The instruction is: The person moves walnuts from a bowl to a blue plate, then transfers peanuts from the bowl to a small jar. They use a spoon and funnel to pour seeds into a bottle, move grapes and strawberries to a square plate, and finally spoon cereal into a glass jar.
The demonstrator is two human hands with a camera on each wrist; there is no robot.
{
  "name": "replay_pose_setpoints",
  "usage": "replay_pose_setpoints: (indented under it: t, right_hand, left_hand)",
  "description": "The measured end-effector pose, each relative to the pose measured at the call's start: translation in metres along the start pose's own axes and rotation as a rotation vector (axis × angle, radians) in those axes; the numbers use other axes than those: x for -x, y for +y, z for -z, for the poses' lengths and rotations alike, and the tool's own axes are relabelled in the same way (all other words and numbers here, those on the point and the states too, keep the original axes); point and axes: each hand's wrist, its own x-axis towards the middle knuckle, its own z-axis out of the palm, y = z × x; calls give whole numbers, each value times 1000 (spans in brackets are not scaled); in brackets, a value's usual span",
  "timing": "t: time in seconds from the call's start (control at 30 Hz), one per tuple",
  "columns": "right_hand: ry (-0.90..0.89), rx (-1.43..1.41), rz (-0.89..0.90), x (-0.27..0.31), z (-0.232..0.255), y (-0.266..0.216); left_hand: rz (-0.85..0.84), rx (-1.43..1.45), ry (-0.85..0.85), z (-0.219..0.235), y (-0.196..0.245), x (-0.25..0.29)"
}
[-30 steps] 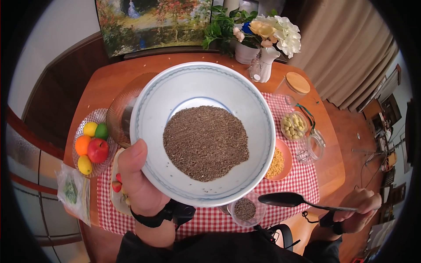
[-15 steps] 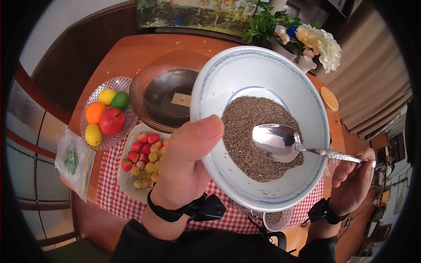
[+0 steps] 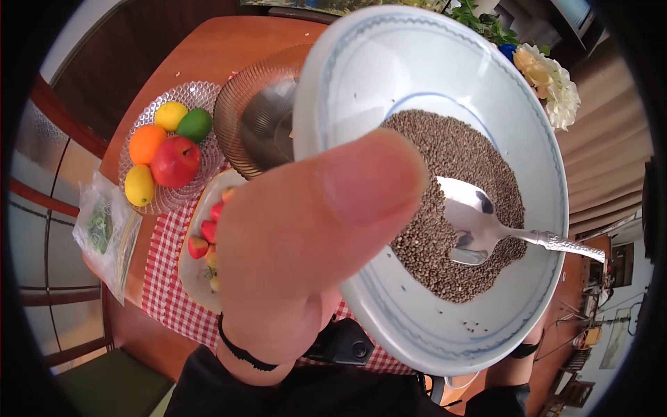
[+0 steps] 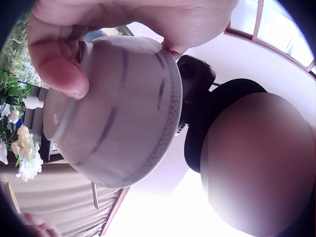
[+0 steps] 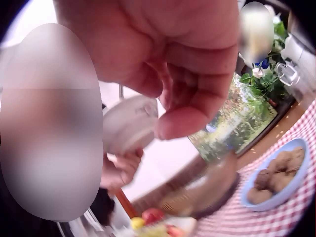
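My left hand [image 3: 292, 243] grips a white bowl [image 3: 347, 90] with a blue-grey patterned rim, thumb over the edge. The left wrist view shows its fingers against the bowl's foot. A bed of small brown seeds [image 3: 445, 153] covers the bottom of the tilted bowl. On the seeds lies a metal spoon [image 3: 479, 229], its textured handle reaching out over the right rim. My right hand [image 5: 163, 49] is apart from bowl and spoon, fingers loosely curled around nothing. In the head view the bowl hides that hand, leaving only the wrist.
Left on the table are a glass plate [image 3: 128, 167] of fruit, a plastic bag [image 3: 104, 236], a brown glass bowl [image 3: 233, 132] and a white dish [image 3: 191, 267] of fruit. A blue dish [image 5: 276, 202] of brown round items sits on the checked cloth [image 3: 163, 271]. White flowers [image 3: 561, 104] stand behind.
The bowl has come closer to the head camera, moved right and tilted. My right hand brought the spoon over, laid it on the seeds and let go.
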Motion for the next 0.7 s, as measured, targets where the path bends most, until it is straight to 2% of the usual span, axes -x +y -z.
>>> replay_pose_setpoints:
  t: [0.03,0.1,0.17,0.27,0.47,0.7]
  right_hand:
    - [-330,253,95,3,0,17]
    - [-660,502,186,8,-7,40]
    - [-819,698,296,14,-21,56]
    - [-904,849,426,14,-40,64]
    - [-915,891,580,15,-47,80]
    - [-910,907,622,19,-48,82]
  left_hand:
    - [-7,-5,3,1,0,-1]
    - [-26,-11,14,4,1,-2]
    - [-44,-21,30,7,2,-3]
    - [-47,-32,46,9,1,-5]
    - [-5,-73,44,5,-10,-7]
    - [-3,-107,59,3,-14,-9]
